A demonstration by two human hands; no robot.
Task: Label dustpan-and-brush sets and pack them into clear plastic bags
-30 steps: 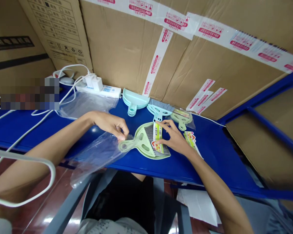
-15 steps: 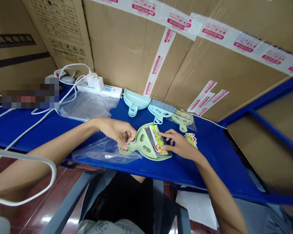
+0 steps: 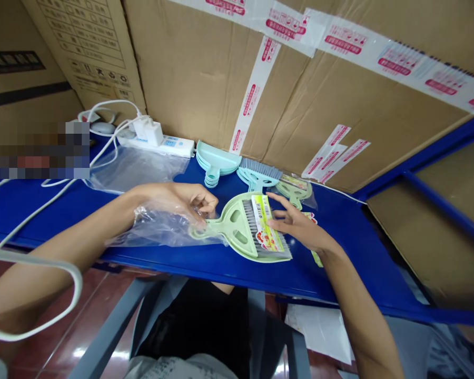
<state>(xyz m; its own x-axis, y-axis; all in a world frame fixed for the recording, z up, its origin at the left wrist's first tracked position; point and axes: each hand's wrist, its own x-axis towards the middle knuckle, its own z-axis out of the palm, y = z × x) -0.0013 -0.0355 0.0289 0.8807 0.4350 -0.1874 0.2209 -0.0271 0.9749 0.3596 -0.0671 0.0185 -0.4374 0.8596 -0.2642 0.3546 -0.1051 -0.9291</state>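
My left hand (image 3: 191, 202) is closed on the handle end of a light green dustpan (image 3: 237, 231), with clear plastic film (image 3: 154, 226) bunched at the wrist and around the handle. A small brush with grey bristles (image 3: 286, 248) lies nested on the pan. Across the bristles sits a yellow-green and white label card (image 3: 266, 223) with red print. My right hand (image 3: 296, 223) has its fingertips at the card's right edge, thumb and index finger apart. Another printed card (image 3: 316, 258) lies partly hidden under the right hand.
Along the back stand stacked light blue dustpans (image 3: 217, 158), a blue brush set (image 3: 256, 179) and a bagged green set (image 3: 294, 189). A clear plastic bag (image 3: 138, 166) lies before a white power strip (image 3: 177, 146) with cables. Cardboard walls (image 3: 197, 68) border the blue table (image 3: 359, 263).
The label card and brush bristles have shifted right, and the bristles now show past the card. The plastic film has risen over my left wrist. My right hand has moved slightly right.
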